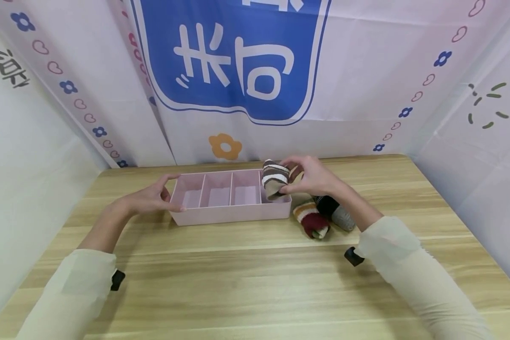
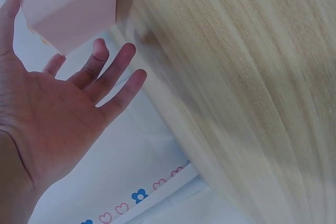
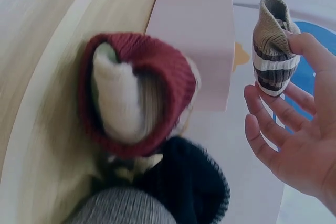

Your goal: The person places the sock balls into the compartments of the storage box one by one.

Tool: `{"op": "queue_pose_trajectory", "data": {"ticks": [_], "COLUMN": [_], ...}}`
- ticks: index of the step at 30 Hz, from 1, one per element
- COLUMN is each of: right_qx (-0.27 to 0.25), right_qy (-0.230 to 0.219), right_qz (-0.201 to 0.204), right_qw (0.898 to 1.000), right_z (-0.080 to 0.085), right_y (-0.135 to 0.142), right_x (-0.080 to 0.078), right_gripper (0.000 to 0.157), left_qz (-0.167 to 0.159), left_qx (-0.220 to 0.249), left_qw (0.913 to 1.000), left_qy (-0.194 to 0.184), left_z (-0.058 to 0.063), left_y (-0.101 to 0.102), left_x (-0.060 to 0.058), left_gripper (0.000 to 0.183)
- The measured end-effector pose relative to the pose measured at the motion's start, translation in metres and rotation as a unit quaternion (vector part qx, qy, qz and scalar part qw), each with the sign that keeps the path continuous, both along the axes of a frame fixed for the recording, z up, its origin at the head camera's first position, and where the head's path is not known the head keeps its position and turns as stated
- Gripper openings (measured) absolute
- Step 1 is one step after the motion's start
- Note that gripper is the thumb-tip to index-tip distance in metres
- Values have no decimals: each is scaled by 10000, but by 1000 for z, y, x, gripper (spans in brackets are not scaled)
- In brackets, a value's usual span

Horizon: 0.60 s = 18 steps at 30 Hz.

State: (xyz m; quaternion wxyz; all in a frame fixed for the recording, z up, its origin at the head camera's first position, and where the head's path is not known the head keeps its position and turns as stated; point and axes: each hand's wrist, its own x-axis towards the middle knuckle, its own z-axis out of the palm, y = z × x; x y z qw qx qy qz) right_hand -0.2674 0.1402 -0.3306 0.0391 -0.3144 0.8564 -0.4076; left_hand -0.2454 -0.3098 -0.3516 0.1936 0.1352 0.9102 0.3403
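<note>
A pink box (image 1: 233, 215) with four compartments stands on the table near the back. My left hand (image 1: 153, 196) grips its left end, thumb and fingers at opposite sides; the left wrist view shows the palm (image 2: 52, 114) beside the box's corner (image 2: 79, 19). My right hand (image 1: 312, 177) pinches a rolled sock (image 1: 275, 179) with brown, white and tan stripes over the rightmost compartment. In the right wrist view that striped sock (image 3: 275, 51) sits between thumb and fingers. The other three compartments show bare floors.
Right of the box lie a rolled red sock (image 1: 313, 223) with a striped end, a black sock (image 1: 326, 205) and a grey sock (image 1: 343, 219), close together. A printed cloth (image 1: 357, 94) hangs behind the table.
</note>
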Motion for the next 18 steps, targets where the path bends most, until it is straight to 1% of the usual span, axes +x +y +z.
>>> {"op": "queue_pose_trajectory", "data": {"ticks": [8,15,18], "right_qx": [-79,-310,-363], "right_qy": [1,-202,-249], "right_qz": [205,189,195], "right_qw": [9998,9991,9988], "right_z": [1,-5,-4], "right_y": [-20,-32,-38], "right_x": [1,-2,-2], "right_gripper": [59,57,57], "left_qz": [-21,-16,-36], "left_qx": [-11,7,6], "left_qw": [10000,10000,10000], "left_qy": [-21,-26,-14], "left_z": [1,1,2], "left_y": [-1,0,0], "left_x": [0,1,2], "left_gripper": [106,106,106]}}
